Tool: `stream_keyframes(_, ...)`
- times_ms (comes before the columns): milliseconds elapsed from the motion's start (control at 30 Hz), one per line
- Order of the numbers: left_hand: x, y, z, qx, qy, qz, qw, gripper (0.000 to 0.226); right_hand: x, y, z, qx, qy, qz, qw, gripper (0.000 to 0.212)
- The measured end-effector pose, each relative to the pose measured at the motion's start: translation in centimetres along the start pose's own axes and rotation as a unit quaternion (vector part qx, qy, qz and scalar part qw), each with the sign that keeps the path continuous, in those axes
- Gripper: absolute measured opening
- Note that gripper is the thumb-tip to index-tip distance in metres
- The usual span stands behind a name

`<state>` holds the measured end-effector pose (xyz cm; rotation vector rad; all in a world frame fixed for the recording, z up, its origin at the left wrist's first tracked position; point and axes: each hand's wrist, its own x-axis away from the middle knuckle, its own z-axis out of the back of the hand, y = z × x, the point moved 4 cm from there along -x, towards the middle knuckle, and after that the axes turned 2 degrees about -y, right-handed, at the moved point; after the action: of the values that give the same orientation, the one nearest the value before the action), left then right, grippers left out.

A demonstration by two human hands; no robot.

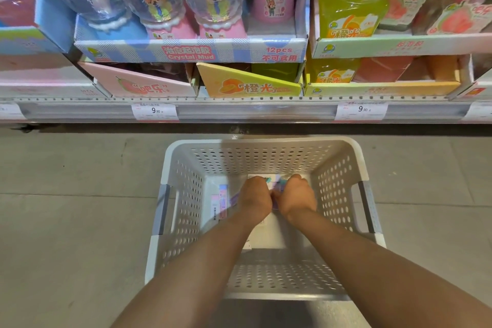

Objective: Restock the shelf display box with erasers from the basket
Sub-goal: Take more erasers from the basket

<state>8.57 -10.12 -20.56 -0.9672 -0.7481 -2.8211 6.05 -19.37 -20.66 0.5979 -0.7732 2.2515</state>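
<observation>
A white perforated basket (343, 168) stands on the floor below the shelf. Both my arms reach down into it. My left hand (254, 198) and my right hand (296, 196) are side by side at the basket's bottom, fingers curled over small pastel eraser packs (277, 186) that mostly hide under them. A pink-and-white pack (221, 201) lies loose at the bottom left of the basket. No eraser display box is recognisable on the shelf in this view.
The shelf edge (239, 112) with 9.90 price tags runs above the basket. On it stand a pink tray (143, 86), a yellow tray (247, 88), a blue Crystal Mud box (186, 52) with globe toys, and jars at right. Grey floor surrounds the basket.
</observation>
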Motion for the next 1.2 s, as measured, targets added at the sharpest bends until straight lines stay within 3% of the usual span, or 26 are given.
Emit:
stream_keyframes(267, 0.3, 0.3, -0.4, -0.021, -0.017, -0.016, 1.0, 0.029, -0.2, 0.3, 0.4, 0.0, -0.021, -0.014, 1.0, 0.025)
stream_keyframes(533, 0.8, 0.9, -0.2, -0.19, 0.015, -0.11, 0.975, 0.034, 0.2, 1.1, 1.0, 0.079, -0.012, 0.015, 0.997, 0.042)
stream_keyframes(733, 0.6, 1.6, 0.1, -0.263, 0.024, -0.145, 0.953, 0.06, 0.3, 2.0, 0.9, 0.103, -0.017, 0.035, 0.994, 0.029)
stream_keyframes(833, 0.3, 1.3, -0.4, -0.34, 0.015, -0.159, 0.927, 0.068, 0.1, 2.5, 0.6, 0.126, -0.045, 0.055, 0.989, 0.024)
stream_keyframes(933, -0.1, 1.3, -0.5, -0.388, 0.01, -0.173, 0.905, 0.053, 0.0, 2.4, 0.3, 0.169, -0.049, 0.065, 0.982, 0.026)
stream_keyframes(1033, -0.1, 1.6, 0.0, -0.388, 0.017, -0.176, 0.905, 0.028, -0.1, 2.3, 0.4, 0.174, -0.038, 0.066, 0.982, 0.028)
stream_keyframes(1200, -0.4, 1.6, 0.4, -0.387, 0.028, -0.185, 0.903, 0.024, 0.2, 1.9, 1.4, 0.094, -0.025, 0.065, 0.993, 0.027)
